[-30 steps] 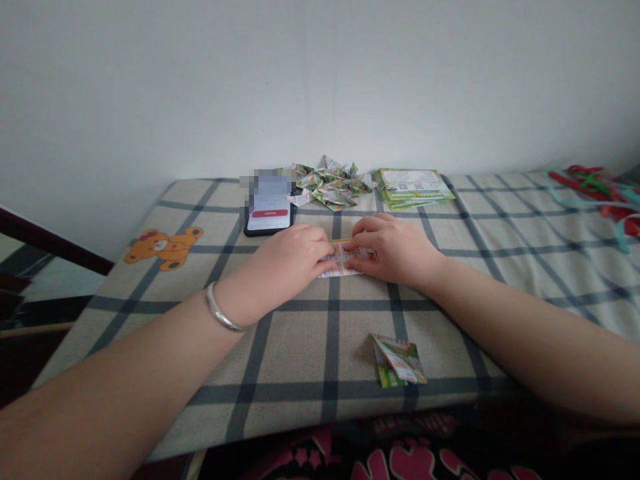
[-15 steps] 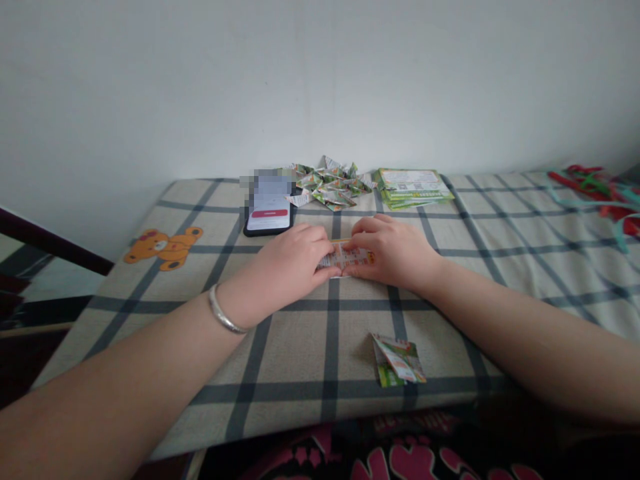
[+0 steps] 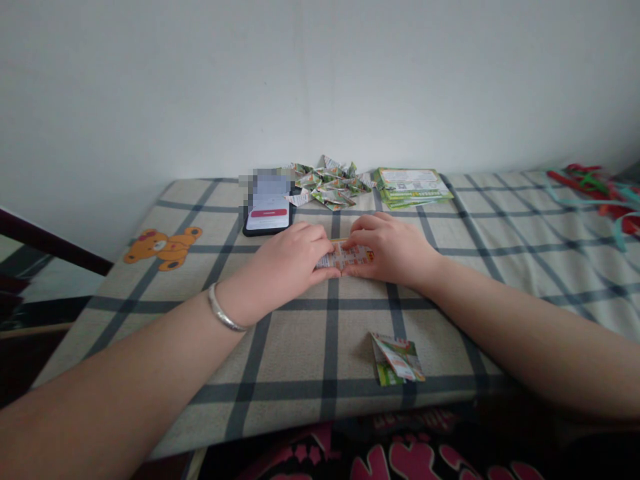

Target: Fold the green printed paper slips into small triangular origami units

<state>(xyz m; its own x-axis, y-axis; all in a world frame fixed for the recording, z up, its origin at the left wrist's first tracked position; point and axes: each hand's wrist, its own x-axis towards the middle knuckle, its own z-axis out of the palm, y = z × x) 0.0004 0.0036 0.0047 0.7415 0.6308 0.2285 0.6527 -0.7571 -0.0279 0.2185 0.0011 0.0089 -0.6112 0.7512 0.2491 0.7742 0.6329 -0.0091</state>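
On the left part of a checked tablecloth lies an orange teddy-bear picture. To its right, a phone rests with its screen up. Below the phone reaches the left hand, a silver bracelet at its wrist, thumb and fingers pinching the left end of a small printed paper. Behind the paper, near the wall, sits a pile of folded papers. The right hand pinches the paper's right end, so it lies between the hands, low over the cloth, partly hidden. Nearer the person is one loose folded piece; farther back, a stack of leaflets; at far right, tangled ribbons. The step in hand seems to be creasing the paper; the next move likely calls for lined-up edges and even thumb pressure.
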